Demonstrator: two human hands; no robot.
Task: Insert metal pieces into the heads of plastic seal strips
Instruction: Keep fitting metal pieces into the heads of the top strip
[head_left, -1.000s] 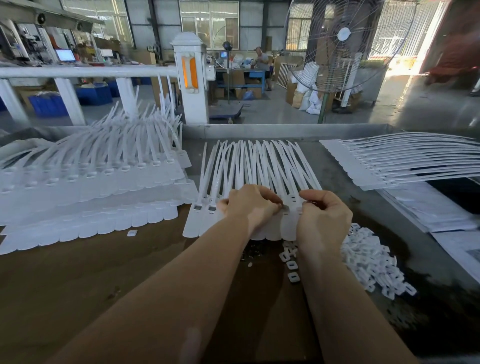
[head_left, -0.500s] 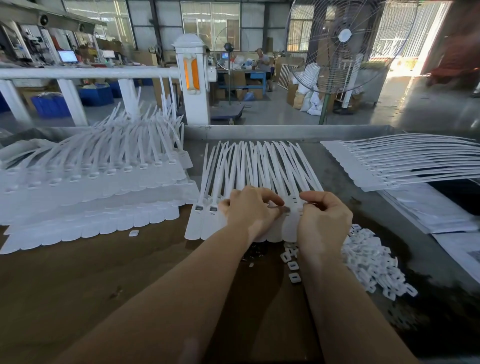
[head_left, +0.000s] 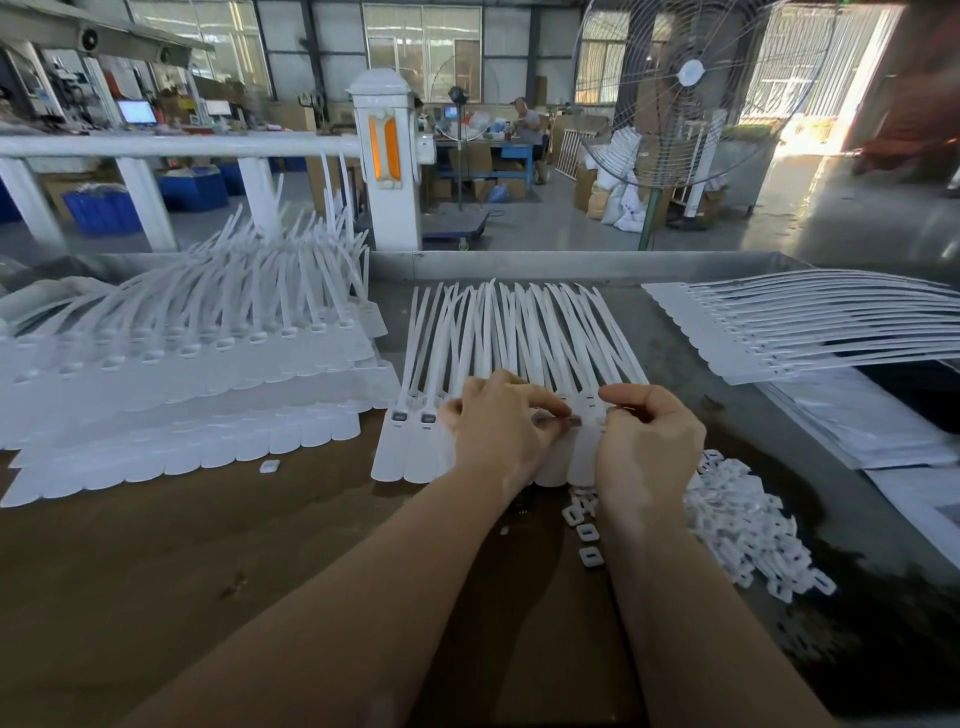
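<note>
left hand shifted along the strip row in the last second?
No. The left hand sits just right of the two filled heads, as before; the small frame offset is camera motion.

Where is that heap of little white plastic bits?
In the head view, the heap lies on the table at the person's right, just beside the right wrist and below the row of strips.

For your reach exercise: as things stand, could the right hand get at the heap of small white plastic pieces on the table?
Probably yes. The heap lies just right of the right hand with nothing between them, though the fingers look busy pinching something small.
</note>
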